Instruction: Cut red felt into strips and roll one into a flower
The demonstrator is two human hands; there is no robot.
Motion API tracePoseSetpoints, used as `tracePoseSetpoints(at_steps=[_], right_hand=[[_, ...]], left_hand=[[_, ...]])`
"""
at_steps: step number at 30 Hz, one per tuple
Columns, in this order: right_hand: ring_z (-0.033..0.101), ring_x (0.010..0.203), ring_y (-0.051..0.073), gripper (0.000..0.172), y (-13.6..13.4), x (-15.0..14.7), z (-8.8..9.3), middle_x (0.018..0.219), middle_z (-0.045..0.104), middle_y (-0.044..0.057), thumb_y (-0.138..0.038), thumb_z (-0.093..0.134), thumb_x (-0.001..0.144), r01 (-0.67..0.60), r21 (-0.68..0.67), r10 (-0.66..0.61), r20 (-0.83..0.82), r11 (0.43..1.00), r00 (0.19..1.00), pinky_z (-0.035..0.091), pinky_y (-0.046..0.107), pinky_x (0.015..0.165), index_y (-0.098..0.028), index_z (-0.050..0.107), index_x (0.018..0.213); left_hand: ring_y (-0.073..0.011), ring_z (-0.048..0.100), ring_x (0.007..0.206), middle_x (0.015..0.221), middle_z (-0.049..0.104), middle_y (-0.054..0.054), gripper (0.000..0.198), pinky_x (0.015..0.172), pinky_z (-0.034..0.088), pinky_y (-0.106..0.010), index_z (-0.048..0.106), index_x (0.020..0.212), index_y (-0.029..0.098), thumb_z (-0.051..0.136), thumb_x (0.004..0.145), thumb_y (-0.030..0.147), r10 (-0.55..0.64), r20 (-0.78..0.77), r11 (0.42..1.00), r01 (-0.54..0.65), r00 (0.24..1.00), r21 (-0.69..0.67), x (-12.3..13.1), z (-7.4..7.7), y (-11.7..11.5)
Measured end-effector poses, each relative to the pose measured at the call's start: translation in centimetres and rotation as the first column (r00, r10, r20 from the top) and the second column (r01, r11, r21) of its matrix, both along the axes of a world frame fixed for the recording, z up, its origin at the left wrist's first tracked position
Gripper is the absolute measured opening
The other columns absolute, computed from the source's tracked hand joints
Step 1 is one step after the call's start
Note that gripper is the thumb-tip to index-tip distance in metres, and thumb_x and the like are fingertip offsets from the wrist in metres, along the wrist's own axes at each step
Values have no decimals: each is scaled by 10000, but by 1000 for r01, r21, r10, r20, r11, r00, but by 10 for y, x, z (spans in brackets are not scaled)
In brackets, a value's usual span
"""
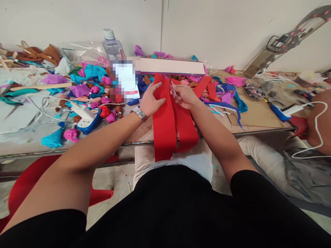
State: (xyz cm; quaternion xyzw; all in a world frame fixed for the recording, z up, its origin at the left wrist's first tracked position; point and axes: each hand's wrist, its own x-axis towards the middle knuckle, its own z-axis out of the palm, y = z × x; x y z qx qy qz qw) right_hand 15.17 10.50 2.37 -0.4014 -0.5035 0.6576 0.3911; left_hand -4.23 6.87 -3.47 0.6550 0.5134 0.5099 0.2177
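A long sheet of red felt (165,127) hangs from the table edge over my lap, split lengthwise into two strips. My left hand (152,100), a watch on its wrist, presses flat on the left strip with the fingers spread. My right hand (184,95) is closed round small scissors (172,89), whose blades sit in the slit near the top of the red felt.
The table (26,137) is strewn with pink, teal, purple and brown felt scraps. A glue gun (86,119) lies at the left, a water bottle (111,43) and a long pale box (170,65) at the back. Another person (310,151) sits at the right. A red chair (23,186) stands lower left.
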Motion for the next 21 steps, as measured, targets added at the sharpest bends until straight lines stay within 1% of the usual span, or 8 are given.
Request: tracePoseSetpoints(at_steps=[6, 8, 11, 13, 15, 18, 21], right_hand=[[226, 386, 33, 331, -1, 0, 1, 614, 586, -50, -222, 608, 1080, 17, 0, -17, 19, 1000, 1000, 215, 162, 333, -194, 566, 753], [220, 383, 29, 326, 0, 1, 1, 603, 568, -57, -233, 645, 1061, 13, 13, -13, 23, 1000, 1000, 218, 164, 335, -198, 556, 750], [213, 377, 28, 328, 2, 2, -1, 574, 530, -73, -240, 711, 1018, 1, 25, -2, 30, 1000, 1000, 223, 174, 339, -206, 533, 744], [212, 377, 30, 310, 5, 2, -3, 576, 531, -76, -245, 703, 1023, 5, 19, -5, 26, 1000, 1000, 213, 176, 341, -207, 536, 765], [227, 383, 30, 284, 9, 1, -6, 610, 561, -70, -292, 676, 1053, 16, 13, -16, 9, 1000, 1000, 196, 174, 348, -208, 549, 813], [264, 390, 30, 266, 16, -1, -13, 665, 595, -65, -375, 632, 1091, 33, -2, -33, -29, 999, 999, 186, 174, 363, -211, 568, 891], [282, 387, 37, 252, 20, -5, -20, 654, 570, -76, -347, 597, 1107, 92, -31, -93, -18, 995, 996, 188, 174, 372, -211, 566, 898]], left_hand=[[-373, 433, 1610, 1638, 556, -85, 838, 1400, 302, -529, 665, 1458, 264, 809, 640, 157, 8, 30, 1000, -8, 1000, 19, 1, 1, -2], [-368, 440, 1606, 1639, 555, -88, 838, 1395, 317, -521, 663, 1465, 258, 804, 646, 154, 10, 26, 1000, -11, 1000, 18, 2, 2, -2], [-362, 449, 1602, 1654, 535, -121, 853, 1395, 323, -498, 645, 1496, 214, 795, 658, 165, 17, -4, 1000, -17, 1000, 11, 3, 2, -3], [-361, 435, 1613, 1659, 527, -131, 862, 1394, 322, -492, 630, 1512, 196, 790, 666, 174, 20, -24, 1000, -20, 1000, 6, 3, 3, -4], [-359, 423, 1621, 1658, 530, -118, 863, 1395, 320, -495, 619, 1519, 206, 787, 674, 180, 24, -29, 1000, -23, 999, 5, 2, 4, -4], [-359, 388, 1638, 1653, 536, -98, 865, 1414, 278, -496, 600, 1530, 221, 784, 686, 179, 45, -22, 999, -45, 999, 23, -1, 9, -4], [-360, 350, 1656, 1666, 518, -76, 871, 1427, 253, -499, 579, 1541, 240, 789, 697, 186, 91, -1, 993, -91, 996, 73, -7, 18, -2]])
